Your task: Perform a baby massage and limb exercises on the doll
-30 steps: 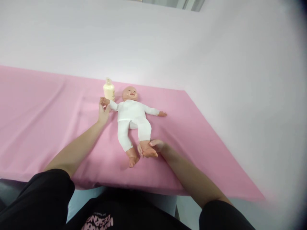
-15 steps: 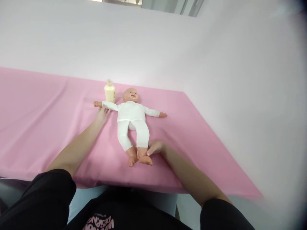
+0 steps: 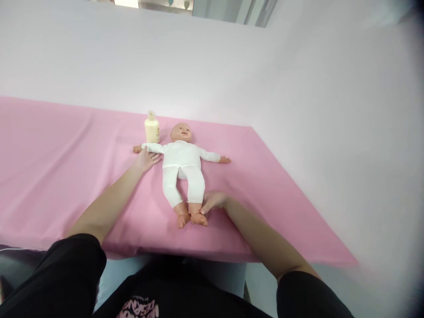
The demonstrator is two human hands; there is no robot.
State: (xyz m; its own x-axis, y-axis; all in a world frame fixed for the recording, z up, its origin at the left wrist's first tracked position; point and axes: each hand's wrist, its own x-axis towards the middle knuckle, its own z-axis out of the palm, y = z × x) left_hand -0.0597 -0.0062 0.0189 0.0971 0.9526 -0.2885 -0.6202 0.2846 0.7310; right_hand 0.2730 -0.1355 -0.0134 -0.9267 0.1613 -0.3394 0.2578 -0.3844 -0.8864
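Observation:
A baby doll (image 3: 181,155) with a white cloth body lies on its back, head away from me and arms spread. My left hand (image 3: 146,159) is at the doll's arm on the left, palm up and fingers stretched out, the thumb touching the white sleeve. With my right hand (image 3: 212,202) I hold the doll's ankle on the right side, thumb on top and the other fingers mostly hidden behind the leg. Both of the doll's feet rest close together. A pale yellow pump bottle (image 3: 152,129) stands upright just beyond the arm that my left hand touches.
A pink cover (image 3: 66,145) lies over the table, its edges at the back, right and front in view. A white wall (image 3: 99,57) rises behind and to the right. A window opening (image 3: 215,11) shows at the top.
My left hand has shifted slightly right under the doll's arm, and its fingers have spread out. The doll's hand there has dropped a little toward me. My right hand stays at the ankle.

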